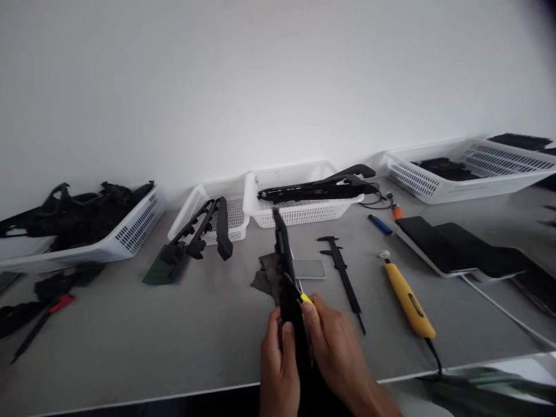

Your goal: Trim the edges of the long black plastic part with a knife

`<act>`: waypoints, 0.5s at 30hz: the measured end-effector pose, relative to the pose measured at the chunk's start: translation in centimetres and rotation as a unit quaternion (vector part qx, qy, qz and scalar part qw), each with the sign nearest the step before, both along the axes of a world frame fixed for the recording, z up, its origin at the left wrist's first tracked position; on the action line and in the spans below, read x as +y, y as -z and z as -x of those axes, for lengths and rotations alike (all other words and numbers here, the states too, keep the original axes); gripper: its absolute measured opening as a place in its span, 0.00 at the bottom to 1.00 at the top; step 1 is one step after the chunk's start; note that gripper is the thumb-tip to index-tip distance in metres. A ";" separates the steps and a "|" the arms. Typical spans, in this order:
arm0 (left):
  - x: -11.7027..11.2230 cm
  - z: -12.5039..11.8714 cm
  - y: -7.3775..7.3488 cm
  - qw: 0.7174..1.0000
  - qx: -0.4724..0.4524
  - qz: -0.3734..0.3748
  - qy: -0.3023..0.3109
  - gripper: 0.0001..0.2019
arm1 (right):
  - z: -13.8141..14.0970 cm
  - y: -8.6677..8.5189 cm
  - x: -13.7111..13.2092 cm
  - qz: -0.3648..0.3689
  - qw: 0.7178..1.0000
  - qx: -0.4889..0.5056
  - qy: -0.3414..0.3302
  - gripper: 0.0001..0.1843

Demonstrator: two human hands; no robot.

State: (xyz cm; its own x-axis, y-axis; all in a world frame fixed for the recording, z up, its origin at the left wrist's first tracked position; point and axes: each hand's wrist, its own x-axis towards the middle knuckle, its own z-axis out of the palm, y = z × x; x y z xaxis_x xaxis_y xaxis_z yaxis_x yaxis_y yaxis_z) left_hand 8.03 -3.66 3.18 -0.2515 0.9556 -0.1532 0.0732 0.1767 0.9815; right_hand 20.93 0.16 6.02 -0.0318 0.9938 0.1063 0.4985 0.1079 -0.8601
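My left hand is wrapped round the lower end of a long black plastic part that points away from me over the grey table. My right hand is closed beside it, pinching a small yellow tool against the part's edge. Under the part lie a dark grey cloth and a pale flat block. A black caliper lies just right of my hands.
Several white baskets with black parts line the wall; one at the left is full. A yellow-handled corded tool, a blue lighter, dark tablets and a white cable sit to the right. A red-tipped tool lies left.
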 end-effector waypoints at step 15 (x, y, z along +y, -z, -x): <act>-0.2 -0.3 0.6 0.999 0.006 -0.005 -0.044 0.27 | 0.1 0.5 -0.1 -0.004 1.000 0.003 0.008 0.30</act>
State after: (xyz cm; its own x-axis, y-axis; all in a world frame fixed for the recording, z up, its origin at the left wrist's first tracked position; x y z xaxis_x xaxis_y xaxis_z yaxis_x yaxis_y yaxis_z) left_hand 8.30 -3.87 2.60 -0.3370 0.9310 -0.1404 0.0695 0.1733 0.9824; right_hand 20.83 0.07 5.55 -0.0157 0.9934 0.1137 0.4953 0.1065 -0.8622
